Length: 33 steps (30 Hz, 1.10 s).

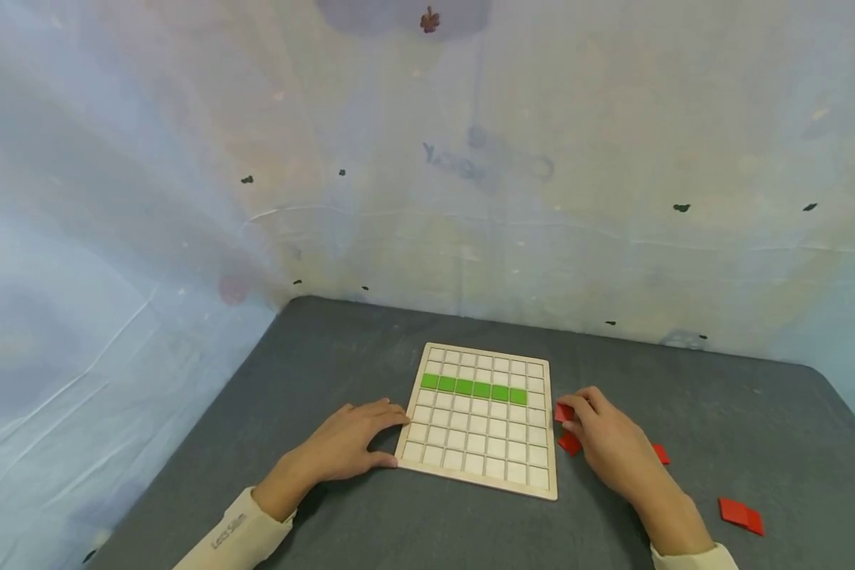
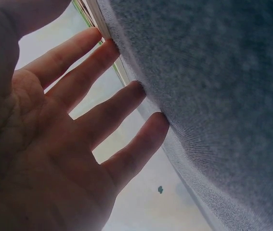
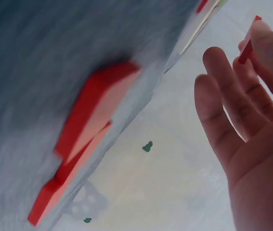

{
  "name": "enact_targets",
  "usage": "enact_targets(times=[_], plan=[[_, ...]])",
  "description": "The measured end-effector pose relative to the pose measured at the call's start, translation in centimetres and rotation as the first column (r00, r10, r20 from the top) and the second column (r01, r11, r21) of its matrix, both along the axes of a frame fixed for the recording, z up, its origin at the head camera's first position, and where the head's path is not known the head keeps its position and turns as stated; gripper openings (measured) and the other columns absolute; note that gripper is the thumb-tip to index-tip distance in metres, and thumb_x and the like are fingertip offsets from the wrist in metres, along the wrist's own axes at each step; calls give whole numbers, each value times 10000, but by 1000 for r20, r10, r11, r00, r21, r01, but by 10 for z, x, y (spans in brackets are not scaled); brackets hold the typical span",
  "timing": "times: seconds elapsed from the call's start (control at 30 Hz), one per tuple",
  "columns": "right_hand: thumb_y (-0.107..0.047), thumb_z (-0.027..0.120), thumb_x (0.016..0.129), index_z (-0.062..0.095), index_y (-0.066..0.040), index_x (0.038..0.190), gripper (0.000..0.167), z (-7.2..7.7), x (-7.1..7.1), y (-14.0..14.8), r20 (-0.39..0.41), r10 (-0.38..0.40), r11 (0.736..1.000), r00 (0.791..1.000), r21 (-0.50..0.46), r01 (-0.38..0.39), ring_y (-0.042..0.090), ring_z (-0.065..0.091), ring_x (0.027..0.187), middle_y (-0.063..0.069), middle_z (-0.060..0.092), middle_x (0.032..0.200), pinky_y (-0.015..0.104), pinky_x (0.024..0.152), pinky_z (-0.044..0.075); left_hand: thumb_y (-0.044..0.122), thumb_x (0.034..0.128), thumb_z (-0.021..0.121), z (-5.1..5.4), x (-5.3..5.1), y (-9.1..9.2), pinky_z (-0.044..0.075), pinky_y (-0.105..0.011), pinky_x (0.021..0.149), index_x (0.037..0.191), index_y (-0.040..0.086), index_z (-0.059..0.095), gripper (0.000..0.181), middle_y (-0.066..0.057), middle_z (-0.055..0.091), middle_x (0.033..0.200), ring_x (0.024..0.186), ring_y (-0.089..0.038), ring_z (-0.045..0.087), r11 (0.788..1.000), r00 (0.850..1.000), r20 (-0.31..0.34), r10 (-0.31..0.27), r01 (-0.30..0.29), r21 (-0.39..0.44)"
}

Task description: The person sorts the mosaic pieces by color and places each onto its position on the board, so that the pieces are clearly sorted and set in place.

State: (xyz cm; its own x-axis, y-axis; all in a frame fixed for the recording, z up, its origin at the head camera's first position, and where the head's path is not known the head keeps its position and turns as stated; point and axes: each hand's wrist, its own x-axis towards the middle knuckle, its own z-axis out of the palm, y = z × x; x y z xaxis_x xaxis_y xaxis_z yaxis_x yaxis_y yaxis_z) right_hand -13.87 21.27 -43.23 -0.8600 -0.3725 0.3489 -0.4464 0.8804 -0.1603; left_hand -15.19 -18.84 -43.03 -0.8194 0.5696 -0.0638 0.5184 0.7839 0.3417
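A square wooden board (image 1: 476,478) with a grid of pale cells lies on the dark table. Across its upper part runs a row of several green tiles (image 1: 481,389); the row's rightmost cell is pale. At the board's left edge rests my left hand (image 1: 349,442), thumb spread toward the lower corner; in the left wrist view its fingers (image 2: 126,147) are extended and spread. My right hand (image 1: 616,447), just right of the board, pinches a red tile (image 3: 250,42) between thumb and fingers. Another red tile (image 1: 570,443) lies below that hand's fingertips, near the board's right edge.
A red tile (image 1: 660,454) shows partly behind the right wrist. Farther right, two red tiles (image 1: 734,511) lie overlapping or touching on the grey tabletop (image 1: 342,332). A pale printed curtain (image 1: 541,237) hangs behind the table and along its left side.
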Motion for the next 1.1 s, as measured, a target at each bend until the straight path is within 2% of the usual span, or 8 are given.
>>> enact_targets(times=[0.3,0.6,0.87,1.1], plan=[[-186,731,917,634,-113,1237,342,0,0,-12,-6,26,1000,1000,-14,-26,80,588,781,31,582,1140,249,615,488,451,873,736,2,1,1,372,-671,1061,1413,258,561,600,26,530,1482,1450,-301,416,1000,1000,13,11,-11,1],[-161,729,917,636,-114,1217,317,0,-1,-27,48,39,998,998,-42,-37,85,579,804,22,585,1149,248,634,489,450,881,727,4,2,0,369,-678,1061,1416,251,559,595,22,528,1483,1452,-303,413,1000,1000,13,1,-1,3],[-174,778,873,651,-119,1176,333,-1,0,-40,-18,79,996,997,-41,-79,61,546,769,9,578,1102,215,609,479,455,879,727,2,2,-1,371,-688,1053,1414,252,561,596,24,527,1486,1453,-302,411,1000,1000,9,5,-5,-2],[-165,776,876,643,-131,1188,340,3,-1,-43,-12,74,995,997,-72,-75,51,525,756,-2,573,1104,199,595,449,456,879,727,3,2,0,373,-681,1055,1411,252,563,593,24,527,1485,1453,-300,411,1000,1000,5,4,-4,-4]])
